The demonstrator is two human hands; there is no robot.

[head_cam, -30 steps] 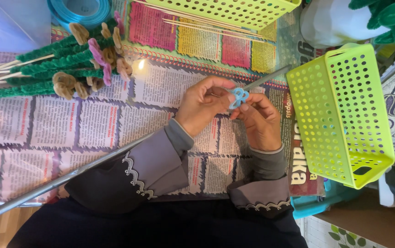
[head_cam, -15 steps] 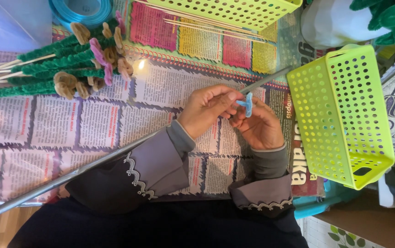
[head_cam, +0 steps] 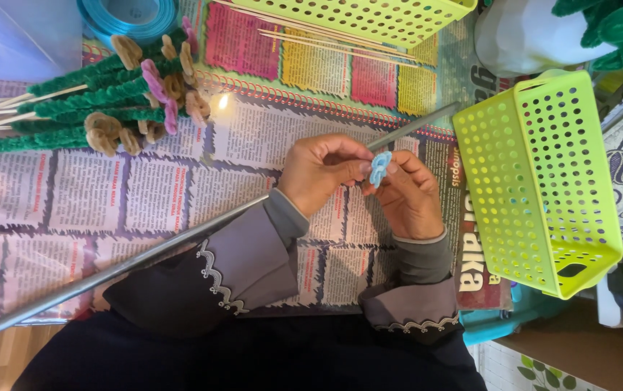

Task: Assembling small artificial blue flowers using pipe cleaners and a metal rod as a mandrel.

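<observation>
- While both hands met over the newspaper (head_cam: 145,203), the left hand (head_cam: 322,174) and right hand (head_cam: 409,195) pinched a small blue fuzzy flower (head_cam: 379,168) between closed fingertips.
- Squeezed too hard, it could bend; held loosely, it could drop beside the long grey rod (head_cam: 181,242).

I pinch a small blue flower (head_cam: 378,168) between my left hand (head_cam: 324,172) and right hand (head_cam: 407,195), just left of the green basket (head_cam: 536,181).

One head-worn camera looks steeply down, close above the newspaper-covered table (head_cam: 145,210).
</observation>
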